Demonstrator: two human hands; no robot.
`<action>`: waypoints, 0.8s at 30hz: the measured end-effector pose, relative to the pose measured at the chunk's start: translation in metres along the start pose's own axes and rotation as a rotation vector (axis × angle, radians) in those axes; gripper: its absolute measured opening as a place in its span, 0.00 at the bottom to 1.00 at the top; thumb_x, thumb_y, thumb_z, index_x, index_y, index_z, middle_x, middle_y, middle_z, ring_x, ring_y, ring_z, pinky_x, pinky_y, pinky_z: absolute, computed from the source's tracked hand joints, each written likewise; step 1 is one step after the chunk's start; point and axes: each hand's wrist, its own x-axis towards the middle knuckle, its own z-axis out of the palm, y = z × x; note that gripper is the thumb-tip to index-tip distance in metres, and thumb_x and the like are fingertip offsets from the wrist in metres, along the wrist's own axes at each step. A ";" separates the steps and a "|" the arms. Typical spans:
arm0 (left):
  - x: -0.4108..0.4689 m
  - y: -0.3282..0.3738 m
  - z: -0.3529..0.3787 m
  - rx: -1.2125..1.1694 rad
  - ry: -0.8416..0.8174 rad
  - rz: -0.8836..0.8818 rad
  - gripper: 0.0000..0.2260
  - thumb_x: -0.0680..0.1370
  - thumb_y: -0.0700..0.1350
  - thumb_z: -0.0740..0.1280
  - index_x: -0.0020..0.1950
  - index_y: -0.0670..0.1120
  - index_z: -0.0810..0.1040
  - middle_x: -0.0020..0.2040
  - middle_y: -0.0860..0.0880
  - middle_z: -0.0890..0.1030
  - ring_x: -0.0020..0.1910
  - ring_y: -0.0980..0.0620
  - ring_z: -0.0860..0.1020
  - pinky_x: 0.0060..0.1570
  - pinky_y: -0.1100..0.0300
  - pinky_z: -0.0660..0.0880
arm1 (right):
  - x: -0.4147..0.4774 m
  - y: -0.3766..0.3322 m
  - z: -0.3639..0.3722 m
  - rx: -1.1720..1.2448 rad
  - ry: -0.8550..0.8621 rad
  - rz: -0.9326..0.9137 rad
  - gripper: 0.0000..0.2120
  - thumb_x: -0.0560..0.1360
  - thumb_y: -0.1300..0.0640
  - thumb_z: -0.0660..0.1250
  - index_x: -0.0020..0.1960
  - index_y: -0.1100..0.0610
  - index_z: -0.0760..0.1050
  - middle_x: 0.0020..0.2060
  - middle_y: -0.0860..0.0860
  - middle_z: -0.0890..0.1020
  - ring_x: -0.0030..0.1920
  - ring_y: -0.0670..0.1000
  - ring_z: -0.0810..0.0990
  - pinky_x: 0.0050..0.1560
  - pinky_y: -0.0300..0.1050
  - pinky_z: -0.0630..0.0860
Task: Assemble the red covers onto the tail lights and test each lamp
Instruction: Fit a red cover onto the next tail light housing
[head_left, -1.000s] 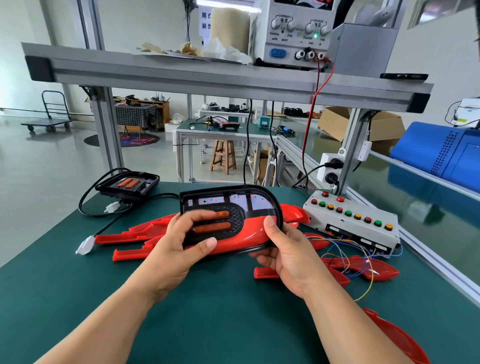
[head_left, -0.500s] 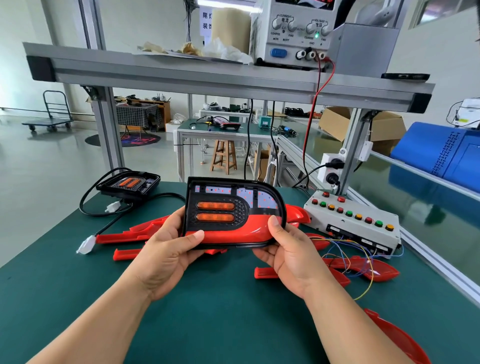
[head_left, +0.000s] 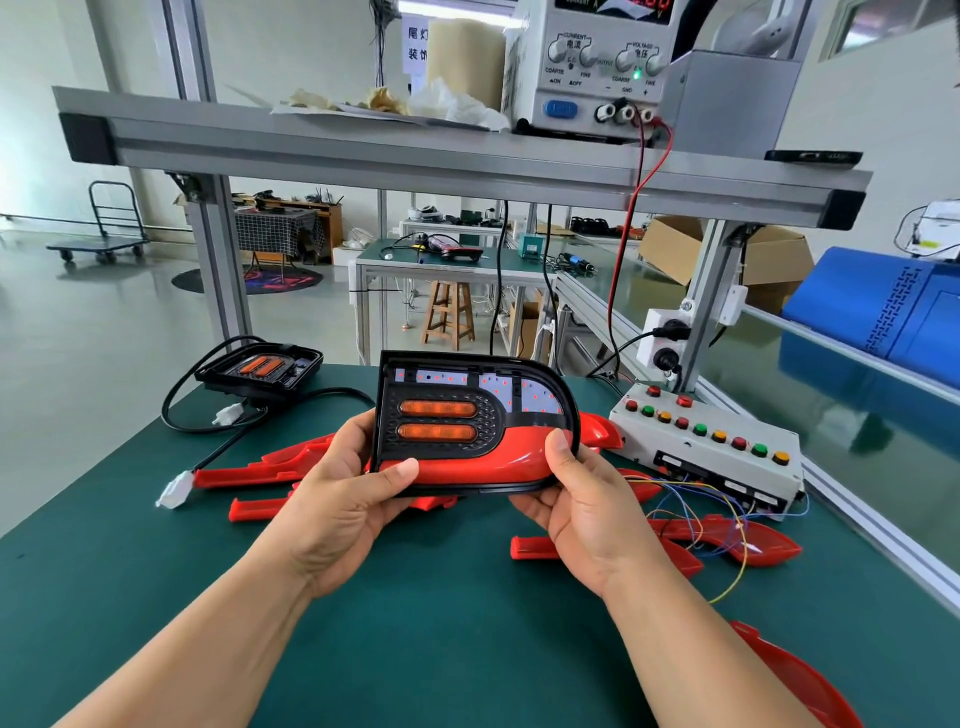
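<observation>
While both hands (head_left: 340, 501) (head_left: 589, 512) grip the tail light (head_left: 467, 431), the supply (head_left: 587, 67) reads CURRENT, VOLTAGE.

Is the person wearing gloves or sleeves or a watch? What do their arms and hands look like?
No gloves: the left hand and the right hand are both bare. No ring, watch or bracelet shows on either one. The left forearm and the right forearm are bare too, with no sleeve in view down to the picture's edge. The thumbnails are short and unpainted.
</observation>
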 end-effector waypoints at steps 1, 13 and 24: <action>0.000 0.000 0.000 -0.002 0.002 -0.002 0.24 0.69 0.34 0.67 0.64 0.46 0.73 0.58 0.43 0.82 0.55 0.43 0.82 0.48 0.53 0.81 | 0.000 -0.001 0.000 0.000 0.004 -0.007 0.13 0.69 0.48 0.67 0.49 0.54 0.81 0.41 0.52 0.86 0.39 0.49 0.84 0.40 0.42 0.82; 0.000 0.006 -0.007 -0.029 -0.047 -0.012 0.25 0.70 0.34 0.67 0.67 0.43 0.70 0.61 0.40 0.80 0.56 0.39 0.81 0.46 0.53 0.81 | -0.003 -0.002 0.002 0.072 -0.026 0.053 0.14 0.69 0.48 0.67 0.50 0.55 0.81 0.42 0.54 0.86 0.39 0.49 0.84 0.41 0.44 0.82; -0.004 0.007 -0.002 -0.036 -0.090 -0.104 0.33 0.66 0.34 0.75 0.68 0.44 0.69 0.62 0.40 0.79 0.58 0.42 0.80 0.52 0.52 0.80 | -0.006 -0.003 0.005 0.131 -0.005 0.154 0.09 0.64 0.53 0.74 0.44 0.54 0.85 0.40 0.55 0.85 0.37 0.50 0.83 0.35 0.42 0.80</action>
